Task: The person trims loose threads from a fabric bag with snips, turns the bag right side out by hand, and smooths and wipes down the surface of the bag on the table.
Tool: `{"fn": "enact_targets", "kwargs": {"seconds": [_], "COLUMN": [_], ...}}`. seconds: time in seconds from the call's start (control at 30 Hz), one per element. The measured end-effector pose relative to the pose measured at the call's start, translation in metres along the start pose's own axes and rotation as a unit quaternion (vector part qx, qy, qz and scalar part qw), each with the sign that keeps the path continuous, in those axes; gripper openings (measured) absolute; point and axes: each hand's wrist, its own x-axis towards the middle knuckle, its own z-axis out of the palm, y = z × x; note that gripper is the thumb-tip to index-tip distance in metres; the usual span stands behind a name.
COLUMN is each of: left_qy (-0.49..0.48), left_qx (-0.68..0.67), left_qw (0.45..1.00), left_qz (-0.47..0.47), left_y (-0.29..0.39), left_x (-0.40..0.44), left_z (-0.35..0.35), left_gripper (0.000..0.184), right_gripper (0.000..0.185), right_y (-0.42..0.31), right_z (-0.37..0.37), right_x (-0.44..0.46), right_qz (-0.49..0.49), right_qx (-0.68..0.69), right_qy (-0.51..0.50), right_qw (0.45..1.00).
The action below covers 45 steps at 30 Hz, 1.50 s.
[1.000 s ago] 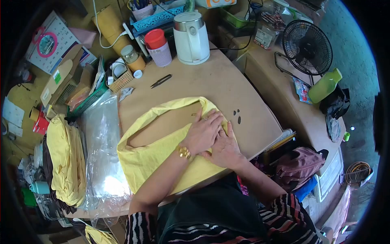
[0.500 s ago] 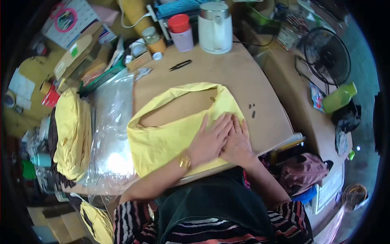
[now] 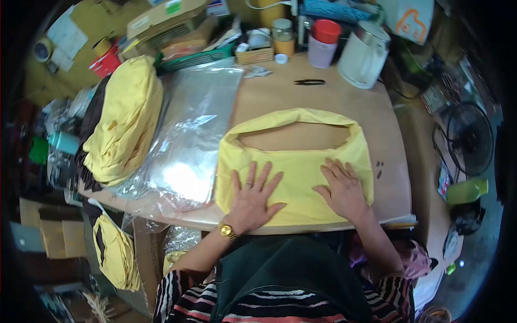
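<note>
A yellow cloth bag [image 3: 299, 183] lies flat on the table, its wide handle loop toward the back. My left hand [image 3: 253, 199] rests palm down on the left part of the bag, fingers spread. On the bag's right part lies my right hand [image 3: 343, 191], also flat with the fingers apart. Neither hand holds anything. Just left of the bag, clear plastic sleeves [image 3: 202, 124] lie in a shiny stack. A pile of folded yellow cloth [image 3: 126, 118] sits beyond them.
Thread snips [image 3: 309, 82] lie behind the bag. A white kettle [image 3: 363, 56], a red-lidded cup [image 3: 324, 46] and a jar [image 3: 283, 37] stand along the back. Small dark bits [image 3: 379, 169] lie at right. A black fan [image 3: 469, 139] stands further right.
My hands have moved apart, from close together on the bag's right side to one on each side. The bag now lies straighter. The view has swung left.
</note>
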Motion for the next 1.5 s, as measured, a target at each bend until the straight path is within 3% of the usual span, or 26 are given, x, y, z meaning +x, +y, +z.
{"fn": "enact_targets", "kwargs": {"seconds": [0.07, 0.1, 0.13, 0.17, 0.23, 0.27, 0.3, 0.33, 0.37, 0.47, 0.53, 0.6, 0.67, 0.7, 0.73, 0.77, 0.8, 0.87, 0.9, 0.97, 1.0, 1.07, 1.23, 1.3, 1.43, 1.5], "left_qy": [-0.042, -0.083, 0.018, 0.021, 0.041, 0.042, -0.023, -0.089, -0.089, -0.073, 0.12, 0.096, 0.071, 0.059, 0.045, 0.035, 0.037, 0.025, 0.035, 0.042, 0.046, 0.03, 0.037, 0.033, 0.031, 0.229], "left_qx": [0.024, 0.044, 0.078, 0.076, -0.094, -0.094, -0.113, -0.133, -0.137, -0.103, -0.082, -0.026, 0.029, -0.003, -0.035, -0.043, -0.029, -0.029, -0.006, 0.011, 0.021, 0.042, 0.047, 0.065, 0.024, -0.145], "left_qw": [0.999, 0.995, 0.997, 0.997, 0.995, 0.995, 0.993, 0.986, 0.986, 0.991, 0.989, 0.995, 0.997, 0.998, 0.998, 0.998, 0.999, 0.999, 0.999, 0.999, 0.999, 0.998, 0.997, 0.997, 0.999, 0.962], "left_qz": [-0.014, -0.012, 0.016, 0.011, 0.013, 0.009, -0.017, -0.043, -0.045, -0.035, 0.025, 0.024, 0.027, 0.008, -0.01, -0.003, -0.006, 0.004, 0.0, 0.0, 0.013, 0.041, 0.041, -0.006, -0.029, 0.014], "left_y": [0.003, 0.003, 0.001, 0.001, 0.002, 0.002, 0.004, 0.005, 0.004, 0.005, -0.001, 0.0, 0.001, 0.003, 0.005, 0.005, 0.004, 0.007, 0.007, 0.007, 0.005, -0.008, -0.064, -0.077, -0.052, -0.037], "left_x": [0.002, 0.005, 0.003, 0.003, 0.001, 0.001, 0.002, 0.002, 0.002, -0.002, -0.001, -0.003, -0.002, 0.0, 0.001, 0.001, 0.002, 0.0, 0.0, 0.002, 0.001, 0.0, -0.019, -0.025, -0.033, -0.049], "left_z": [0.003, 0.007, 0.019, 0.018, 0.011, 0.007, 0.003, 0.0, -0.002, 0.005, 0.025, 0.022, 0.012, 0.008, 0.007, 0.007, 0.008, 0.012, 0.013, 0.016, 0.017, 0.013, 0.009, 0.005, -0.045, -0.083], "left_gripper": [0.073, 0.073, 0.071, 0.071, 0.071, 0.071, 0.072, 0.072, 0.072, 0.073, 0.075, 0.075, 0.076, 0.077, 0.078, 0.078, 0.078, 0.079, 0.078, 0.078, 0.077, 0.074, 0.07, 0.069, 0.046, 0.033], "right_gripper": [0.047, 0.048, 0.05, 0.054, 0.059, 0.064, 0.068, 0.068, 0.071, 0.074, 0.075, 0.078, 0.077, 0.076, 0.076, 0.071, 0.065, 0.062, 0.062, 0.061, 0.061, 0.06, 0.06, 0.061, 0.06, 0.06], "right_y": [-0.036, -0.056, -0.074, -0.092, -0.106, -0.106, -0.108, -0.114, -0.119, -0.123, -0.123, -0.114, -0.072, -0.032, -0.01, 0.033, 0.05, 0.08, 0.078, 0.059, 0.047, 0.028, 0.039, 0.039, 0.037, 0.036], "right_z": [0.01, 0.018, 0.031, 0.047, 0.08, 0.092, 0.099, 0.101, 0.104, 0.108, 0.099, 0.074, 0.05, 0.055, 0.037, 0.038, 0.028, 0.014, 0.011, 0.014, 0.02, 0.031, 0.039, 0.038, 0.038, 0.038], "right_x": [0.022, 0.038, 0.055, 0.072, 0.106, 0.127, 0.144, 0.154, 0.161, 0.154, 0.14, 0.083, 0.041, 0.015, 0.0, -0.02, -0.036, -0.057, -0.061, -0.056, -0.055, -0.051, -0.055, -0.053, -0.052, -0.052], "right_qz": [-0.099, -0.182, -0.261, -0.281, -0.303, -0.266, -0.228, -0.23, -0.225, -0.219, -0.22, -0.156, -0.117, -0.058, 0.006, 0.045, 0.137, 0.262, 0.275, 0.138, 0.145, 0.127, 0.112, 0.11, 0.121, 0.123], "right_qx": [0.169, 0.187, 0.204, 0.129, 0.054, 0.081, 0.107, 0.107, 0.08, 0.065, 0.075, 0.101, -0.001, -0.006, -0.116, -0.109, -0.25, -0.305, -0.309, -0.24, -0.241, -0.182, -0.154, -0.159, -0.17, -0.17], "right_qy": [0.067, 0.034, -0.001, -0.037, -0.075, -0.059, -0.044, -0.047, -0.027, -0.009, -0.001, -0.028, -0.069, -0.016, -0.001, 0.064, 0.047, 0.035, 0.025, 0.177, 0.172, 0.068, 0.108, 0.11, 0.11, 0.112], "right_qw": [0.978, 0.965, 0.944, 0.95, 0.948, 0.959, 0.967, 0.966, 0.971, 0.973, 0.973, 0.982, 0.991, 0.998, 0.993, 0.991, 0.957, 0.915, 0.91, 0.944, 0.944, 0.973, 0.976, 0.975, 0.972, 0.971]}}
